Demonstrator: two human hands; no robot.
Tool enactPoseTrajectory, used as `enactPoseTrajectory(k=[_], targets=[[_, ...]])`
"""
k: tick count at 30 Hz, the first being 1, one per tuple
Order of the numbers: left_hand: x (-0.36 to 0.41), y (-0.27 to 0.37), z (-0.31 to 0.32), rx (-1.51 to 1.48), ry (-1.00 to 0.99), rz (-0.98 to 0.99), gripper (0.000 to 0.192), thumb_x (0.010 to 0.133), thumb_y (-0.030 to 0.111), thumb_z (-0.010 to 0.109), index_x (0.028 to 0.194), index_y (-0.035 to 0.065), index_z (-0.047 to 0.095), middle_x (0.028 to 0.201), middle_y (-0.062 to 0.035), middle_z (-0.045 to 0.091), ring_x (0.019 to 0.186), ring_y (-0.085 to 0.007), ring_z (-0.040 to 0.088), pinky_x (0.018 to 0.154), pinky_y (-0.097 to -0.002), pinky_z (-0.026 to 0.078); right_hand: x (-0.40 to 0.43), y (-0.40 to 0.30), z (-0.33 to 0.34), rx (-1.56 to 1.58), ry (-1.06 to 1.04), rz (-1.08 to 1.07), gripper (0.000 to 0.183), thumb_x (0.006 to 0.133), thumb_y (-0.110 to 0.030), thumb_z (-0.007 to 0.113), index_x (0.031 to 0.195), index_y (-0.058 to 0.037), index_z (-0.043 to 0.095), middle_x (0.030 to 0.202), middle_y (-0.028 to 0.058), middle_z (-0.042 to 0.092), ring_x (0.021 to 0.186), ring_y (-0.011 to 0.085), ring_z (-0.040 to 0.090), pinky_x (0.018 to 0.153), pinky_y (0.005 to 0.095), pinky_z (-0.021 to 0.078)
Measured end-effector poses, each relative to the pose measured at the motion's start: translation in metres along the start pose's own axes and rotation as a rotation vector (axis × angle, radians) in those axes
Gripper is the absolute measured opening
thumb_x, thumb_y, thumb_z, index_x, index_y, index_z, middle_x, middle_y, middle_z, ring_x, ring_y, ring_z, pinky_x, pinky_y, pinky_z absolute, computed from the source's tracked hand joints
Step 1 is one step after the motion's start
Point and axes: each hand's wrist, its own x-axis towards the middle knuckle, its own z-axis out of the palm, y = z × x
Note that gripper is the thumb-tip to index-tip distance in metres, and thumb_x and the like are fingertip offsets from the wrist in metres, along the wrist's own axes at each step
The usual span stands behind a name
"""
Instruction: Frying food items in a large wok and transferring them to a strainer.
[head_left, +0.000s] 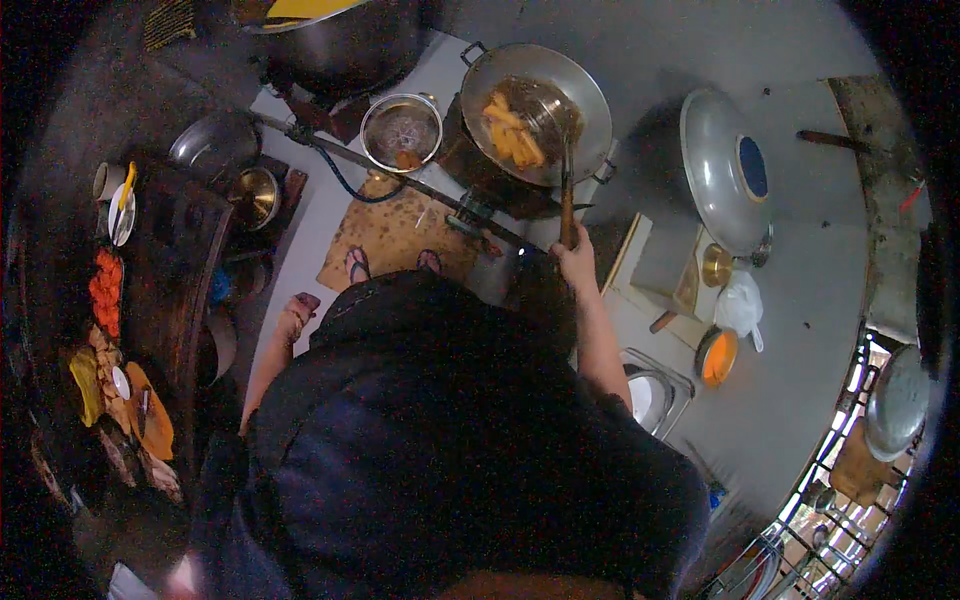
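My right hand (574, 259) grips the wooden handle of a long cooking utensil (568, 191). Its far end reaches into a wide metal wok (592, 90) on a stove (480, 169). Golden-brown fried rolls (514, 135) lie grouped in the oil, left of the utensil; its tip is hard to make out. Beside the wok, on the left, stands a small metal pot or strainer (401, 131) with a brown piece at its near edge. My left hand (302, 306) hangs low at my side, away from the cookware; its fingers look loosely curled.
A gas pipe (360, 159) with a valve runs before the stove. Large dark pot (337, 56) stands at upper left. On the right are a leaning metal lid or basin (712, 165), a bowl of orange food (718, 358) and a white plastic bag (740, 304). A dark wooden table (180, 255) is left.
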Motion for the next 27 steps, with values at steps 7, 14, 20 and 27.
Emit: enactPoseTrajectory(k=[7,14,20,27], targets=[[0.022,-0.039,-0.008,0.610,0.022,0.243,0.013,0.070,0.012,0.049,0.074,0.0010,0.055,0.070,-0.0057,0.054,0.060,-0.0156,0.051,0.055,-0.0280,0.044,0.009,-0.023,-0.027,0.345,-0.274,0.334,0.048,0.063,-0.001,0.051,0.109,-0.0008,0.036,0.055,0.0050,0.046,0.039,0.0123,0.041,0.036,0.0247,0.0344],[-0.044,0.019,0.008,0.165,0.119,0.020,0.014,0.070,0.010,0.049,0.076,0.0003,0.056,0.071,-0.0072,0.056,0.060,-0.0167,0.052,0.055,-0.0284,0.044,0.083,0.036,-0.015,0.067,-0.015,0.094,0.045,0.062,-0.002,0.051,0.105,0.0009,0.037,0.057,0.0058,0.047,0.040,0.0131,0.043,0.035,0.0259,0.0353],[-0.039,-0.028,0.009,0.231,0.141,0.026,0.014,0.071,0.007,0.046,0.078,0.0004,0.057,0.074,-0.0089,0.057,0.063,-0.0171,0.054,0.055,-0.0275,0.044,0.163,0.079,-0.007,-0.408,0.276,-0.164,0.052,0.059,-0.005,0.055,0.108,0.0024,0.039,0.072,0.0126,0.053,0.053,0.0175,0.051,0.043,0.0261,0.0409],[-0.021,-0.061,0.011,0.087,0.163,-0.054,0.017,0.072,0.010,0.046,0.080,0.0000,0.056,0.076,-0.0084,0.057,0.065,-0.0169,0.054,0.057,-0.0271,0.043,0.123,0.057,0.007,-0.173,-0.010,0.022,0.051,0.059,-0.006,0.055,0.107,0.0021,0.040,0.076,0.0118,0.054,0.057,0.0161,0.051,0.047,0.0265,0.0424]])
